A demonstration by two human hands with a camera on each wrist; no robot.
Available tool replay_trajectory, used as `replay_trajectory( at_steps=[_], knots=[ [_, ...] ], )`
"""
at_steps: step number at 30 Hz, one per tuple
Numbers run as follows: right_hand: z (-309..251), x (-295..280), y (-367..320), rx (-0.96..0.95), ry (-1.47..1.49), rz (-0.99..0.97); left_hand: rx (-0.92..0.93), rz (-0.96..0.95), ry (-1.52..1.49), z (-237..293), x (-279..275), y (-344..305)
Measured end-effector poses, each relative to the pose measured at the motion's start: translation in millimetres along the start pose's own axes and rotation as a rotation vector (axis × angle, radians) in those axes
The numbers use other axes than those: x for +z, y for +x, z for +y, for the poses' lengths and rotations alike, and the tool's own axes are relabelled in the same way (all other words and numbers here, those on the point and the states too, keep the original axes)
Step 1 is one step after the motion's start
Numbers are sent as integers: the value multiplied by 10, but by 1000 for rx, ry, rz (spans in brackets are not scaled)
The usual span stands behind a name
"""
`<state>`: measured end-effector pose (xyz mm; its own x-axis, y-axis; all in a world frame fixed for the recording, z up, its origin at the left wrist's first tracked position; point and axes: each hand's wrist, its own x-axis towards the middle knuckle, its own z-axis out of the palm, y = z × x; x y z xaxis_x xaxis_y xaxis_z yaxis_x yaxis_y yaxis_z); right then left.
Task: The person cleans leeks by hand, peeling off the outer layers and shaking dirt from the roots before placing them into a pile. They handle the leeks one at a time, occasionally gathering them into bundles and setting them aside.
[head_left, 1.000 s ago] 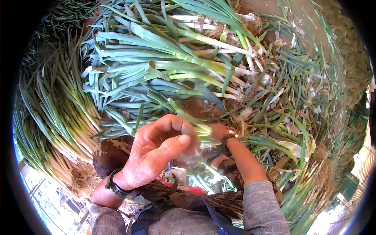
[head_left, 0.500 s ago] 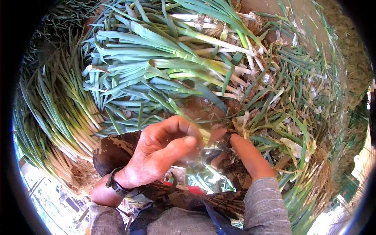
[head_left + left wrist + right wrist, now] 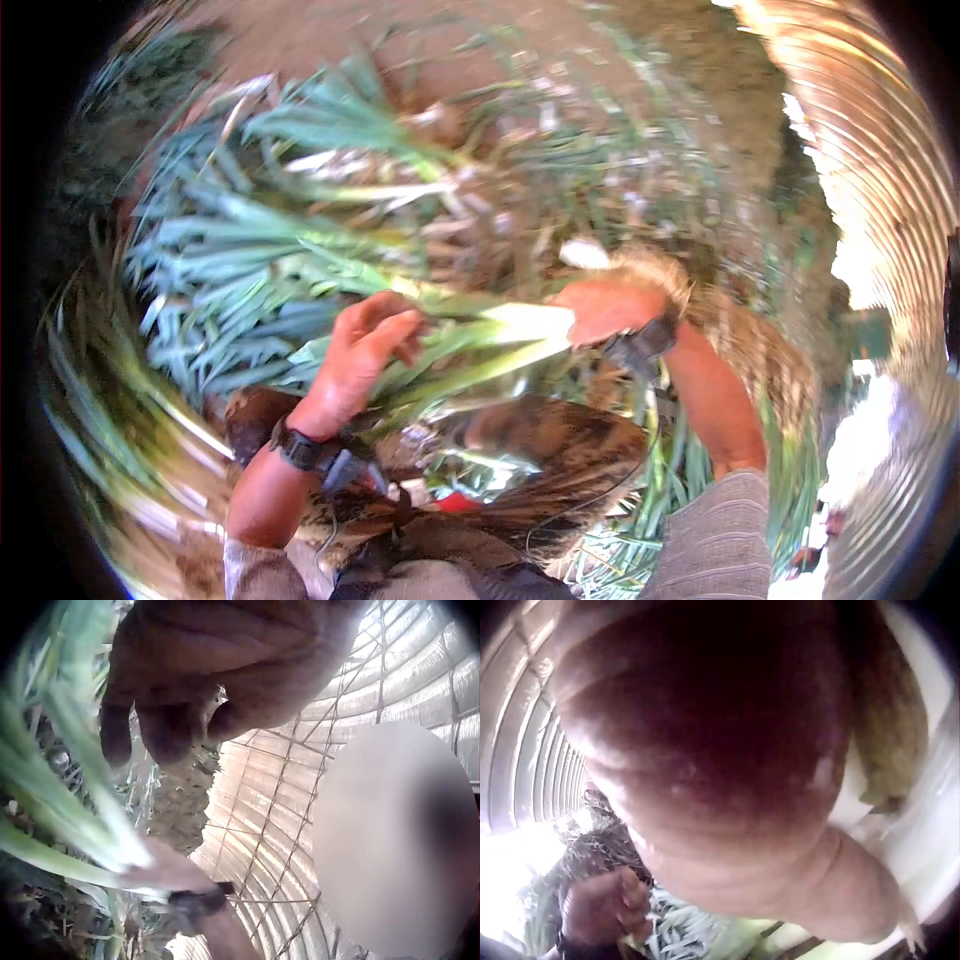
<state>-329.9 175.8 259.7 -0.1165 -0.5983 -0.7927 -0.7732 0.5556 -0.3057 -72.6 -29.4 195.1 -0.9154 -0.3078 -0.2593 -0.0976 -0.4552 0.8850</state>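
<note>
In the head view my right hand [image 3: 610,312] grips several thick green onions [image 3: 530,322] by their white ends, the tan roots [image 3: 650,270] showing beyond the knuckles. Their leaves stretch left across my lap, toward the other hand. My left hand [image 3: 365,350] hovers over the leaf part with loosely bent fingers and nothing in its grasp. Seen from the left wrist, its fingers [image 3: 169,731] hang down beside the held green onions [image 3: 75,795]. White stalks [image 3: 847,799] show beside the right hand [image 3: 727,787] in the right wrist view.
A big heap of green onions [image 3: 220,250] lies ahead on the left. Another bunch [image 3: 120,400] lies at the far left, and more leaves [image 3: 790,480] are at the right. Trimmed scraps [image 3: 600,160] litter the ground. A ribbed translucent wall [image 3: 880,150] curves along the right.
The head view has swung to the right and blurred. My right hand has moved away from my left and now has a rooted bunch of green onions; the left hand's fingers have loosened.
</note>
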Motion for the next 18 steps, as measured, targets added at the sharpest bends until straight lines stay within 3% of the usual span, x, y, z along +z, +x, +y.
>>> replay_trajectory(
  at_steps=[1, 3, 8, 11, 13, 14, 16, 18],
  knots=[
    [-140, -292, -501, 185, -113, 55, -9, -32, 17, -57, -4, 13],
    [-234, -562, -1445, 337, -172, 332, 36, -27, 87, -125, 31, 14],
    [-140, -316, -2916, 701, -356, 809, 165, -120, 244, -516, 149, 48],
    [431, 303, -3083, 725, -428, 1111, 172, -180, 324, -536, 449, 43],
    [314, 655, -3037, 705, -322, 1247, 209, -318, 191, -296, 822, -138],
    [189, 822, -3030, 691, -227, 1291, 230, -316, 199, -229, 978, -121],
    [237, 1069, -3004, 850, -86, 1217, 319, -345, 47, -124, 1372, 89],
    [425, 1396, -2903, 841, -69, 1303, 311, -341, -36, 82, 1870, 122]
  ],
)
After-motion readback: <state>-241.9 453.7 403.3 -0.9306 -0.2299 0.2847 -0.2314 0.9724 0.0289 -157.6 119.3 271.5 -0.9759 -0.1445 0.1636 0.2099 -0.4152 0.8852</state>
